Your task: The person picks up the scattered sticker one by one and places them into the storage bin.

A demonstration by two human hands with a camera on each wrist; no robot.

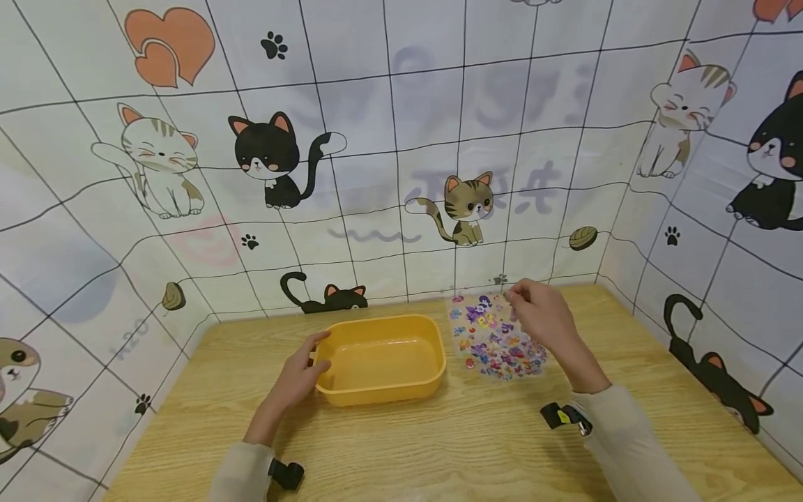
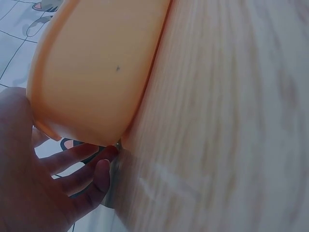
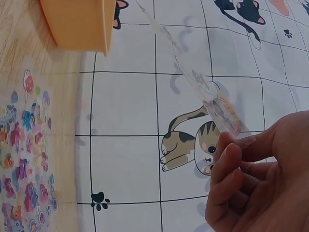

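Note:
A yellow plastic tub (image 1: 384, 394) stands on the wooden table, nothing inside it. My left hand (image 1: 296, 373) grips its left end. In the left wrist view the thumb side lies over the rim while the fingers (image 2: 79, 169) curl beneath the outer wall. To the right of the tub, my right hand (image 1: 544, 317) pinches a clear sticker sheet (image 3: 223, 112) by its edge between thumb and forefinger. That sheet is raised, seen nearly edge-on in the right wrist view. Below it, more clear sheets with colorful small stickers (image 1: 505, 357) lie on the table.
Behind and at both sides hang white gridded cloth walls (image 1: 370, 174) printed with cats and paw marks. The wooden tabletop (image 1: 401, 453) runs up to the back cloth. A black wrist camera (image 1: 286, 475) is strapped at the left sleeve, another (image 1: 555, 416) at the right.

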